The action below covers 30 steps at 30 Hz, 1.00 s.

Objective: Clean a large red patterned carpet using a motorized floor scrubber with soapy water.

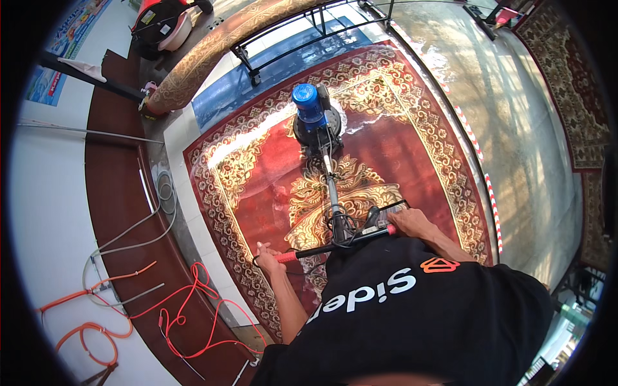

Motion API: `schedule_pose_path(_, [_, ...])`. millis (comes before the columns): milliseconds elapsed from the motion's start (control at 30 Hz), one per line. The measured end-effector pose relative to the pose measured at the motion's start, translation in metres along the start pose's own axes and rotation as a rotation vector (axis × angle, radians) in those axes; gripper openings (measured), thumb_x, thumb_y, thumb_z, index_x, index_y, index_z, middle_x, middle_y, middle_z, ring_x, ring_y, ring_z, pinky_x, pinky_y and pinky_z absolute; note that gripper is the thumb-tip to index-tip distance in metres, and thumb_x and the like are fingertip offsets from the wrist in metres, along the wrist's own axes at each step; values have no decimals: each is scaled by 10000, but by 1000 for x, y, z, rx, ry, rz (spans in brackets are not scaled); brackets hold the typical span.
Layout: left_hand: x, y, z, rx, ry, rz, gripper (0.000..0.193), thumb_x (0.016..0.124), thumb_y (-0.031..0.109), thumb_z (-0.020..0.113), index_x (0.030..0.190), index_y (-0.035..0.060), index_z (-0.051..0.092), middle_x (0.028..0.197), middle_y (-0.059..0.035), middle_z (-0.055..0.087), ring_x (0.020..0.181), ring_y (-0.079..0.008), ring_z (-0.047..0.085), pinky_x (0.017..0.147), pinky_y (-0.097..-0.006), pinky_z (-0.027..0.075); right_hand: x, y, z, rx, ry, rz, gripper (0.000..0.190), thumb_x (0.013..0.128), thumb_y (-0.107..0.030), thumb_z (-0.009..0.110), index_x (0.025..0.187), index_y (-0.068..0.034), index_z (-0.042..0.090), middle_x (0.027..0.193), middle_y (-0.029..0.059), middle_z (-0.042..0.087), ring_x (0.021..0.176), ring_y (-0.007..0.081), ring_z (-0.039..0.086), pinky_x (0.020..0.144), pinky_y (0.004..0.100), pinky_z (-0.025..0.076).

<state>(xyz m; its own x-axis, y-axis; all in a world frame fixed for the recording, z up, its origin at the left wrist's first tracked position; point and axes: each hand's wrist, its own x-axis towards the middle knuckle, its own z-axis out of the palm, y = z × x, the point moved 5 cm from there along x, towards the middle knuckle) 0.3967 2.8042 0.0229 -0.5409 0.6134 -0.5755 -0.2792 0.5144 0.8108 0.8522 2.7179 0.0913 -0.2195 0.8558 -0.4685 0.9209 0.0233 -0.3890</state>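
A floor scrubbing machine with a blue motor (310, 103) stands on a wet red carpet (270, 193) with a gold and cream floral pattern. Pale foam lies around its round base. The long metal shaft (332, 186) runs back towards me to a black handlebar (316, 251) with red grips. My left hand (268, 257) is at the left grip, a black cord by it; its fingers are partly raised, and how firmly it holds is unclear. My right hand (409, 223) is at the right end of the bar, beside the red grip and a black lever frame; its fingertips are partly hidden.
A black wheeled metal frame (309, 36) stands beyond the carpet, near a rolled carpet (193, 72). Red hose (193, 288) and grey hose (165, 193) lie at the left. Red-and-white tape (491, 202) runs along the right edge.
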Motion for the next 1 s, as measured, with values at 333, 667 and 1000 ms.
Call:
schedule_pose_path(333, [9, 22, 188, 145, -282, 169, 350, 1000, 287, 475, 819, -2, 550, 543, -11, 416, 445, -115, 420, 428, -260, 393, -19, 70, -28, 96, 194, 251, 160, 783, -138, 557, 927, -76, 589, 826, 161, 654, 818, 367, 652, 661, 486, 525])
schedule_pose_path(667, [-21, -16, 346, 213, -406, 166, 436, 982, 372, 502, 817, -18, 607, 520, -28, 419, 495, -153, 447, 481, -307, 383, -40, 189, -53, 184, 255, 361, 150, 758, -103, 585, 905, -109, 615, 857, 155, 667, 856, 364, 652, 697, 486, 517])
schedule_pose_path(1000, [-82, -54, 463, 236, -521, 172, 418, 922, 386, 632, 787, -3, 558, 708, -86, 563, 539, -161, 499, 490, -319, 414, -68, 301, -49, 183, 201, 440, 248, 729, -83, 589, 969, -139, 619, 838, 163, 667, 847, 369, 653, 693, 489, 503])
